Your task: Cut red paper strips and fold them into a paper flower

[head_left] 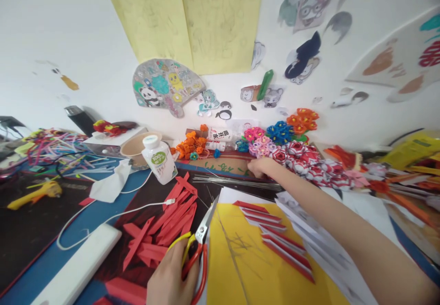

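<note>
My left hand (pixel 172 275) grips a pair of scissors (pixel 202 231) with yellow and red handles, its blades pointing up and away. Stretched to the back of the table, my right hand (pixel 258 167) has curled fingers, by thin metal wires (pixel 237 182) and paper roses (pixel 304 160). Anything in those fingers is hidden. On a yellow sheet (pixel 247 254) between my arms lie folded red-and-white paper strips (pixel 287 250) and several loose wires. Red paper strips (pixel 172 213) are heaped left of the scissors.
Upright behind the red strips stands a white bottle (pixel 159 160). A power strip (pixel 79 268) and white cable (pixel 129 211) lie at the left, near a yellow glue gun (pixel 36 195). Orange flowers (pixel 192 144) and blue flowers (pixel 279 132) line the wall. White paper (pixel 316 231) lies under my right arm.
</note>
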`<action>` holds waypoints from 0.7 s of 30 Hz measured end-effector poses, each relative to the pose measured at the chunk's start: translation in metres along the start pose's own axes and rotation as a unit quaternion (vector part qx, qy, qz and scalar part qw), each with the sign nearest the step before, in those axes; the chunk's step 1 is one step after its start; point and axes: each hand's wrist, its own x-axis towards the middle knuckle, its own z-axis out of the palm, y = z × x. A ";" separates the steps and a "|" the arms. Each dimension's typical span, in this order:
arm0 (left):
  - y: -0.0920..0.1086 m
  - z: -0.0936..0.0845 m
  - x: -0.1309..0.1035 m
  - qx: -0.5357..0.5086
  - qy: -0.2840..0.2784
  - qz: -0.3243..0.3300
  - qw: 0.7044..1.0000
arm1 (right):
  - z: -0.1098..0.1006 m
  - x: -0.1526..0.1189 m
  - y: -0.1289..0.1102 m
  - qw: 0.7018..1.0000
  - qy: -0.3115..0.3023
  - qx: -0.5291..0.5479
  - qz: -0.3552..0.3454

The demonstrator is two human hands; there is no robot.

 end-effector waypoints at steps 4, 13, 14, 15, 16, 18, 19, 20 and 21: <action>0.000 0.000 0.000 0.003 -0.008 0.000 1.000 | 0.001 -0.006 0.000 1.000 -0.003 -0.018 0.001; 0.003 -0.003 0.002 -0.004 -0.024 -0.008 1.000 | 0.010 -0.011 0.009 0.998 0.054 -0.036 -0.026; 0.004 -0.004 0.002 -0.002 -0.025 -0.009 1.000 | 0.012 -0.012 0.010 0.997 0.066 -0.037 -0.030; 0.004 -0.004 0.002 -0.001 -0.024 -0.010 1.000 | 0.014 -0.012 0.012 0.996 0.078 -0.039 -0.032; 0.005 -0.004 0.002 -0.001 -0.022 -0.009 1.000 | 0.015 -0.012 0.013 0.995 0.088 -0.041 -0.031; 0.005 -0.005 0.002 -0.003 -0.017 -0.007 1.000 | 0.019 -0.011 0.014 0.993 0.104 -0.050 -0.025; 0.005 -0.005 0.002 -0.004 -0.014 -0.005 1.000 | 0.020 -0.011 0.015 0.992 0.109 -0.055 -0.020; 0.005 -0.005 0.002 -0.003 -0.013 -0.005 1.000 | 0.021 -0.010 0.014 0.992 0.113 -0.061 -0.014; 0.005 -0.005 0.002 -0.001 -0.014 -0.005 1.000 | 0.023 -0.009 0.014 0.991 0.116 -0.066 -0.009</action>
